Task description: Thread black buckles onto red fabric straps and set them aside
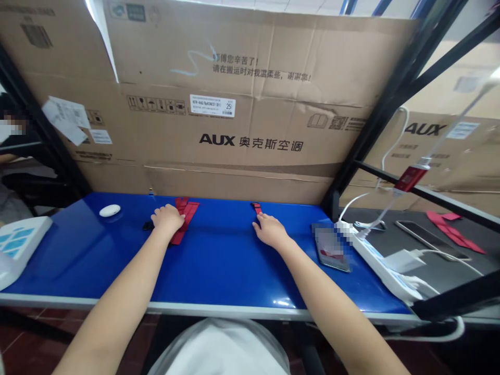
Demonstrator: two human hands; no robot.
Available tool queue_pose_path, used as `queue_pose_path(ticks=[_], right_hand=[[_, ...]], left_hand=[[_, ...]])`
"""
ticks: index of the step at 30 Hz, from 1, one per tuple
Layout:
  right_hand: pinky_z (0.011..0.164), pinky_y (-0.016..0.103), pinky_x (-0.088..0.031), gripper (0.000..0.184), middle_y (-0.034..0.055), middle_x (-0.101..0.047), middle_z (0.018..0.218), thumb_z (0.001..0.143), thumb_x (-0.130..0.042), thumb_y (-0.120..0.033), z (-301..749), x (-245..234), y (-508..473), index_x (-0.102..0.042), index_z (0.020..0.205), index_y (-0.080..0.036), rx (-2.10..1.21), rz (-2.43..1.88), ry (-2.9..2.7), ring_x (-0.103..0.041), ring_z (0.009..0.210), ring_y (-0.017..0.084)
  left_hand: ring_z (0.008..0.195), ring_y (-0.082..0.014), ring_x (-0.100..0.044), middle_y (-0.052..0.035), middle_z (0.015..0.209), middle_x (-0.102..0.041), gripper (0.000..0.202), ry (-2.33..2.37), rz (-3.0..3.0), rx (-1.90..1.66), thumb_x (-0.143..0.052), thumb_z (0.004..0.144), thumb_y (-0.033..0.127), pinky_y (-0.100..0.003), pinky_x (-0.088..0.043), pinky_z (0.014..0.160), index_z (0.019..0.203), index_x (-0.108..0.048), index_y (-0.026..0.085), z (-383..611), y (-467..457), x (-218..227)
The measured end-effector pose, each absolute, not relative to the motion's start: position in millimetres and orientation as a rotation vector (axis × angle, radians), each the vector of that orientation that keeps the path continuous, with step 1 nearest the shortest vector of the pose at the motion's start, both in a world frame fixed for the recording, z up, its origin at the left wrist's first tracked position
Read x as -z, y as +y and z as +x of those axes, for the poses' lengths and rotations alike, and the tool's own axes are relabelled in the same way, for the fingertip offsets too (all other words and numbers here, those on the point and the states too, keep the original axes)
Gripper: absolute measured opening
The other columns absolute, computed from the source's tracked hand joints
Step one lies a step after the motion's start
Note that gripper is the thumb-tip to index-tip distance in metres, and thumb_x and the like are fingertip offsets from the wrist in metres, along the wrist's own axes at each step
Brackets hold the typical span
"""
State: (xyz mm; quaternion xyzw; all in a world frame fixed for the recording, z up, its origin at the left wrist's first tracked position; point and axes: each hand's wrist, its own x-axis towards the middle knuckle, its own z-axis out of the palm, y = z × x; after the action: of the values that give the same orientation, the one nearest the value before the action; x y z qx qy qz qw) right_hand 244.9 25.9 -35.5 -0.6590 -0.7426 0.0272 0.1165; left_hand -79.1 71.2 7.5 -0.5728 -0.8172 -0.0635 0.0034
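Note:
On the blue tabletop (219,260), my left hand (167,219) is closed at a folded red webbing strap (189,211), its thumb side against the webbing. A small black piece (147,225), perhaps a buckle, sticks out left of that hand; its link to the strap is hidden. My right hand (270,229) is closed over a short red strap piece with a black buckle (255,205) at its far end. Its fingertips cover the near end, and the thumb lies a little apart. Bare table separates the two hands.
A large cardboard panel (234,172) rises behind the table. To the right lie a phone (332,252) and a white power strip (378,260) with cables. A white oval object (110,210) and a white device (23,245) are at left. Black frame posts (367,120) bound the sides.

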Motion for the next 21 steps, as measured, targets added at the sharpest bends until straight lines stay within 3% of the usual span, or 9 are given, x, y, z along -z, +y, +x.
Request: queue_pose_path(ticks=[5, 8, 10, 14, 18, 21], right_hand=[[0.111, 0.047, -0.029, 0.056, 0.0209, -0.043, 0.147, 0.097, -0.026, -0.04, 265, 38, 34, -0.053, 0.133, -0.006, -0.114, -2.138, -1.982, -0.04, 0.136, 0.033], [0.113, 0.049, -0.023, 0.058, 0.0199, -0.039, 0.151, 0.097, -0.026, -0.041, 271, 42, 40, -0.048, 0.138, -0.005, -0.124, -2.19, -1.927, -0.033, 0.141, 0.033], [0.115, 0.048, -0.02, 0.059, 0.019, -0.035, 0.153, 0.096, -0.029, -0.04, 270, 44, 42, -0.043, 0.141, -0.004, -0.104, -2.161, -1.955, -0.027, 0.144, 0.032], [0.117, 0.044, -0.017, 0.061, 0.0168, -0.037, 0.152, 0.092, -0.042, -0.037, 253, 40, 33, -0.04, 0.144, -0.005, 0.003, -1.873, -2.114, -0.026, 0.144, 0.031], [0.117, 0.046, -0.018, 0.057, 0.0112, -0.041, 0.151, 0.089, -0.047, -0.032, 228, 29, 15, -0.043, 0.143, -0.014, 0.05, -1.413, -2.254, -0.028, 0.142, 0.027], [0.114, 0.045, -0.023, 0.043, 0.0112, -0.054, 0.138, 0.09, -0.05, -0.028, 215, 24, 5, -0.055, 0.131, -0.018, 0.033, -1.196, -2.348, -0.038, 0.135, 0.026]], left_hand=[[0.123, -0.0407, -0.048, -0.0279, 0.129, -0.056, 0.057, -2.55, -1.822, 0.208, -0.058, 0.083, 0.046, -0.045, -0.042, 0.091, 0.121, -0.056, 0.005, -81, 72, -10], [0.121, -0.0403, -0.049, -0.0278, 0.127, -0.057, 0.05, -2.491, -1.861, 0.246, -0.056, 0.085, 0.039, -0.044, -0.043, 0.09, 0.119, -0.055, 0.002, -81, 71, -12], [0.116, -0.0358, -0.053, -0.0231, 0.12, -0.061, 0.037, -2.396, -1.954, 0.289, -0.052, 0.087, 0.031, -0.041, -0.044, 0.088, 0.115, -0.057, 0.007, -76, 68, -11], [0.102, -0.0274, -0.058, -0.013, 0.1, -0.065, 0.013, -1.92, -2.301, 0.499, -0.05, 0.087, 0.018, -0.037, -0.045, 0.087, 0.094, -0.061, 0.017, -44, 53, -4], [0.102, -0.0248, -0.054, -0.0098, 0.1, -0.063, 0.015, -1.38, -2.641, 0.526, -0.045, 0.091, 0.017, -0.036, -0.045, 0.089, 0.094, -0.06, 0.02, 2, 28, 7], [0.105, -0.0244, -0.053, -0.0101, 0.103, -0.062, 0.022, -1.159, -2.787, 0.438, -0.041, 0.092, 0.014, -0.037, -0.045, 0.089, 0.097, -0.061, 0.02, 23, 15, 15]])
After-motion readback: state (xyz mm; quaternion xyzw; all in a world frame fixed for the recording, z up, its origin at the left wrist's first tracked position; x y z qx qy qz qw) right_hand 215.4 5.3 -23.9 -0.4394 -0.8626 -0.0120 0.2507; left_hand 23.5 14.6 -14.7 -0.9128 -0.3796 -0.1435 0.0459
